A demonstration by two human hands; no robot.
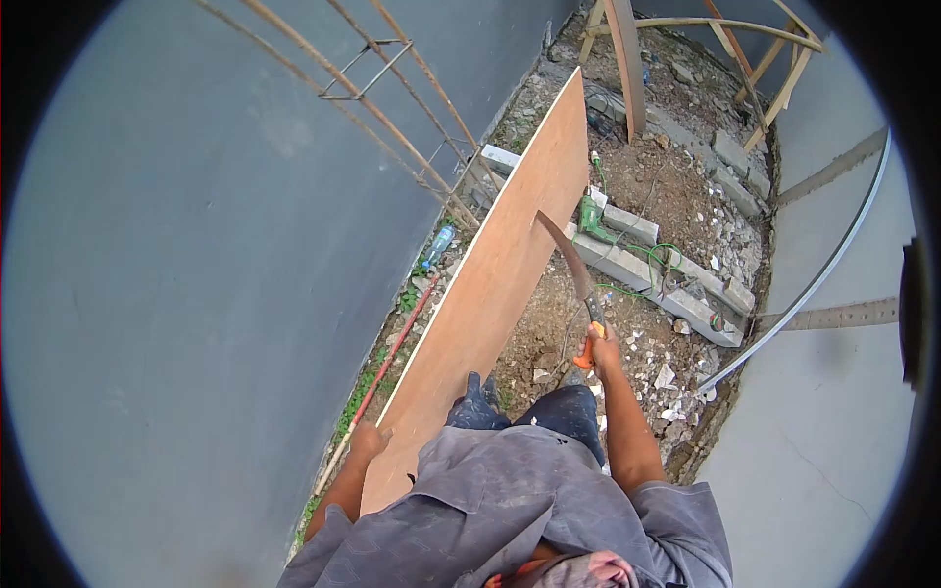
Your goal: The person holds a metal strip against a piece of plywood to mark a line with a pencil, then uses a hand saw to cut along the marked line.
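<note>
A long plywood sheet point(520, 220) runs up from my body, its pale edge on the left. My left hand point(369, 441) is closed on that edge near my waist, fingers partly hidden. In my right hand point(600, 350) is the orange handle of a handsaw point(573, 257). The saw's curved-looking brown blade points up and left, and its tip overlaps the face of the plywood, about midway along the sheet.
A green power drill point(592, 218) with a green cord lies by concrete blocks point(637, 269). Steel rebar point(368, 93) leans left, near a plastic bottle point(438, 247) and a red pole point(394, 351). A wooden frame point(784, 88) stands at the back; rubble covers the ground.
</note>
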